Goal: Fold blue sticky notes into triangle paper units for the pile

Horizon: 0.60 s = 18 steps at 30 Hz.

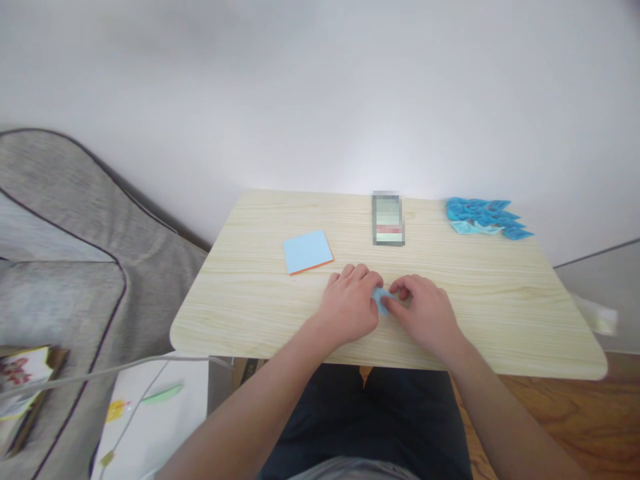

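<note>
Between my two hands, near the front of the wooden table (240,293), is a small piece of light blue paper (381,300). My left hand (353,300) is closed on its left side, thumb and index finger at the paper. From the other side my right hand (423,308) pinches the paper with thumb and fingertips. The hands cover part of it, so its full folded shape is hidden. Up and to the left lies a stack of light blue paper sheets (307,251) with an orange edge showing below.
A phone (388,219) with a blurred screen lies at the table's back middle. Several folded blue paper pieces (483,213) are grouped at the back right, with a paler folded piece (475,228) in front. A grey sofa (145,267) stands left; a white wall (320,100) rises behind.
</note>
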Each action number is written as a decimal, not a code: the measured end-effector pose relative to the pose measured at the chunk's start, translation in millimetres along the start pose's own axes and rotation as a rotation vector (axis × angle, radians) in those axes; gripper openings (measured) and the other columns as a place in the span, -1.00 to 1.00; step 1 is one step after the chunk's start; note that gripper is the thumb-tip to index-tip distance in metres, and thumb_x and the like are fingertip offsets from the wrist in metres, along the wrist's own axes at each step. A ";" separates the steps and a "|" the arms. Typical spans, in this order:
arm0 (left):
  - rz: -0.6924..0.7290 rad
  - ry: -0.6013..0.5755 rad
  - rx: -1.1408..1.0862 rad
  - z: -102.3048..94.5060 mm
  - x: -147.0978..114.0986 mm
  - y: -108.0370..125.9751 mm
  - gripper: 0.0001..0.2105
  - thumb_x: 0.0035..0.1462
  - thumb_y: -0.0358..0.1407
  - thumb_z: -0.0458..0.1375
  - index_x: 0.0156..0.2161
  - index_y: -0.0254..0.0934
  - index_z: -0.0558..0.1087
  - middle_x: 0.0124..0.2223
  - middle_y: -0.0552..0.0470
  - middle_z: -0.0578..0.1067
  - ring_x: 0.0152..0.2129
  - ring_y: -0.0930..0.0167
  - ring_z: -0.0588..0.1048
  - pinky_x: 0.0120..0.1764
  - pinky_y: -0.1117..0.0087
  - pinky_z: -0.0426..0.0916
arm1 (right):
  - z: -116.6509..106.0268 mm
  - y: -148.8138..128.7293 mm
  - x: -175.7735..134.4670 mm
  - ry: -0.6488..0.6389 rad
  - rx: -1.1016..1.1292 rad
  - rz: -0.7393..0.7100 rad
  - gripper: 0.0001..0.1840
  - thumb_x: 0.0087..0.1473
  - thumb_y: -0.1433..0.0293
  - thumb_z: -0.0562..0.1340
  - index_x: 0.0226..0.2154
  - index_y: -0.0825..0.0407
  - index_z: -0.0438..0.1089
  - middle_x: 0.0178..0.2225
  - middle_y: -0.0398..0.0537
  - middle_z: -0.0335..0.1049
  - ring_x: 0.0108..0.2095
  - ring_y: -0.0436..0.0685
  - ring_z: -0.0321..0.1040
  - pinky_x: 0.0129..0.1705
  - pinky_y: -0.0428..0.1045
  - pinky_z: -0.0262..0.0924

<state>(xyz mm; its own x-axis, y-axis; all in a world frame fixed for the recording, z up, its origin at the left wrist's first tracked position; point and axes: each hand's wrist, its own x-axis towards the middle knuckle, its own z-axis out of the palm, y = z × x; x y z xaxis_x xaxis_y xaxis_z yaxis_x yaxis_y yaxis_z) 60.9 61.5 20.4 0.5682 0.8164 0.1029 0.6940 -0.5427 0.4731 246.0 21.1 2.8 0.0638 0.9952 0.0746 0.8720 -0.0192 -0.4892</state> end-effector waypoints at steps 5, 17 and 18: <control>-0.016 0.003 -0.156 0.6 8.8 -0.8 -0.85 0.06 -0.45 0.14 -0.25 -0.18 0.40 -0.23 0.03 0.50 -0.18 0.26 0.42 -0.15 0.22 0.28 | 5.2 7.9 -8.7 0.083 0.116 -0.051 -0.84 0.08 0.23 0.36 -0.29 -0.06 0.49 -0.28 -0.07 0.48 -0.18 0.21 0.37 -0.13 0.10 0.18; -0.093 0.098 -0.862 9.7 0.3 5.2 -0.89 0.11 -0.44 0.17 -0.24 -0.23 0.40 -0.24 0.06 0.48 -0.25 0.40 0.46 -0.13 0.31 0.39 | -4.5 -2.8 -23.9 0.219 0.440 -0.065 -0.93 0.19 0.31 0.30 -0.25 -0.07 0.47 -0.27 -0.14 0.50 -0.24 0.11 0.42 -0.14 0.04 0.27; -0.064 0.151 -0.776 8.7 -1.6 6.7 -0.83 0.08 -0.47 0.18 -0.20 -0.21 0.42 -0.20 0.05 0.49 -0.19 0.37 0.46 -0.06 0.28 0.38 | -4.7 -2.2 -23.6 0.256 0.381 -0.110 -0.95 0.18 0.34 0.29 -0.26 -0.06 0.46 -0.28 -0.13 0.49 -0.24 0.12 0.41 -0.14 0.04 0.26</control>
<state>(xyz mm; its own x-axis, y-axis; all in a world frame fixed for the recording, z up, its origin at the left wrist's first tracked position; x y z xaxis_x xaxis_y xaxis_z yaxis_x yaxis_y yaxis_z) 68.5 54.8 15.8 0.4327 0.8897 0.1458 0.1855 -0.2461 0.9513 244.9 -2.7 6.2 0.1403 0.9328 0.3321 0.6432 0.1691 -0.7468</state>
